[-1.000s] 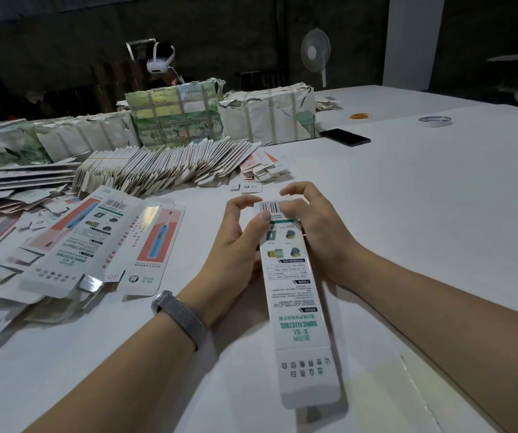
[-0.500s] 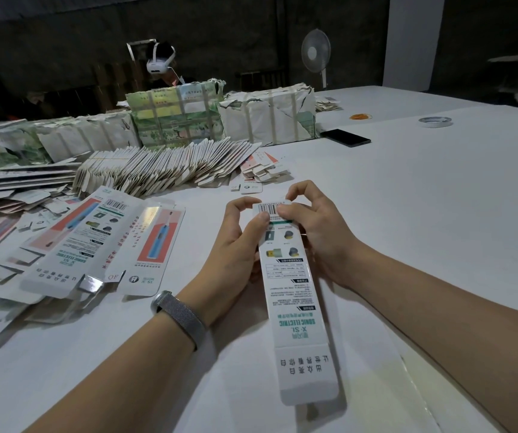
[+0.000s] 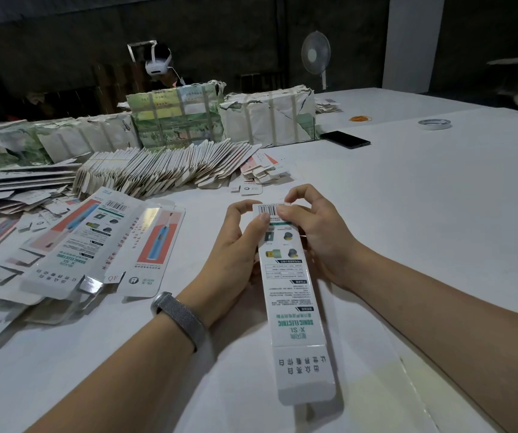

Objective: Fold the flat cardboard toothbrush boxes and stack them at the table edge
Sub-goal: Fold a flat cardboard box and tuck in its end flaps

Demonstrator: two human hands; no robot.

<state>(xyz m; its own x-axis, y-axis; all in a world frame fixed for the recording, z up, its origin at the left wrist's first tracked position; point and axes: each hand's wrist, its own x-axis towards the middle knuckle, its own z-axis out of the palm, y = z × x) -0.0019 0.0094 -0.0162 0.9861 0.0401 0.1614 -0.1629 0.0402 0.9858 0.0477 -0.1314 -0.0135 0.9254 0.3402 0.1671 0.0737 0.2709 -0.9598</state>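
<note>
The box lies lengthwise in front of me on the table, its open near flap pointing at my chest, its far end up between my hands. My left hand grips the left side, thumb pressed on the printed face just under the barcode. My right hand has shifted in the last second: its thumb and forefinger have crept further over the far end and now pinch the end flap right at the barcode, where before they only flanked it. The box itself has barely moved. I judge I am closing that far end, so this box is about half formed and not yet ready to stack.

To the left an unfolded blank lies flat. Beyond it sits a long fanned row of flats, then wrapped bundles. Further right lie a phone and a tape roll.
</note>
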